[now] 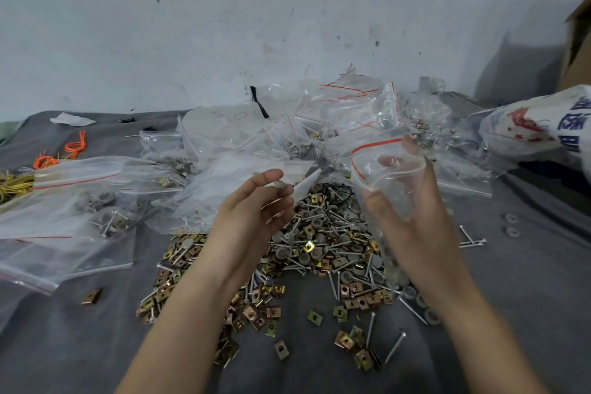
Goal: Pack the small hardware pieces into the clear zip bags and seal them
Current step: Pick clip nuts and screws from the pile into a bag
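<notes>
While right hand holds clear zip bag, mouth spread | left hand pinches small grey piece

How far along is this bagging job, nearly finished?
Partway, it seems. Done: filled bags holding pieces lie at the left. In hand: the right hand holds an open zip bag, seemingly empty, and the left hand pinches a grey piece. Left: a large loose pile of screws, clips and grey rings.

Dim flat light, soft blur, warped edges
</notes>
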Action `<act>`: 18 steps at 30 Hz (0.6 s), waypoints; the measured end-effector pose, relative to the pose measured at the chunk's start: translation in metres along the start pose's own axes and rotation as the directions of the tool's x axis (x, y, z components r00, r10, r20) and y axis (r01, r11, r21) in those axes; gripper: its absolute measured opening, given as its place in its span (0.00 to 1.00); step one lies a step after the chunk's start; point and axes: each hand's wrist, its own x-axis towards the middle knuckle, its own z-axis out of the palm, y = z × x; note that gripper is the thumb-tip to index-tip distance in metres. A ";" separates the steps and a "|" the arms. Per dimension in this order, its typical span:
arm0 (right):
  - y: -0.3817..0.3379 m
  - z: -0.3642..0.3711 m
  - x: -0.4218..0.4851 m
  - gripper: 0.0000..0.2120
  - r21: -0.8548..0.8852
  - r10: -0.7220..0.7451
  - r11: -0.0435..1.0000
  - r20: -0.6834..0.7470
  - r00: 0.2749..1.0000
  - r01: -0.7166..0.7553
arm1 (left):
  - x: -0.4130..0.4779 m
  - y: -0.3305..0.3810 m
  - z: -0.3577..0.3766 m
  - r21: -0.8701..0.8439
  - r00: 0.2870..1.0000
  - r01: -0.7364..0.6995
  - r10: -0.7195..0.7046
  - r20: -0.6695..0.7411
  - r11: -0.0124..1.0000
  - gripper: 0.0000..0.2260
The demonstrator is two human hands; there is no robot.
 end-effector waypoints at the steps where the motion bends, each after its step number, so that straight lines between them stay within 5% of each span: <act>1: 0.000 0.000 0.000 0.36 -0.003 -0.002 1.000 0.001 1.000 0.002 | 0.000 0.001 0.001 -0.026 1.000 0.008 -0.008 0.005 1.000 0.08; 18: -0.001 0.001 -0.002 0.35 -0.013 0.009 1.000 0.021 1.000 -0.008 | 0.000 0.001 0.004 -0.146 0.992 0.094 -0.080 0.096 0.985 0.10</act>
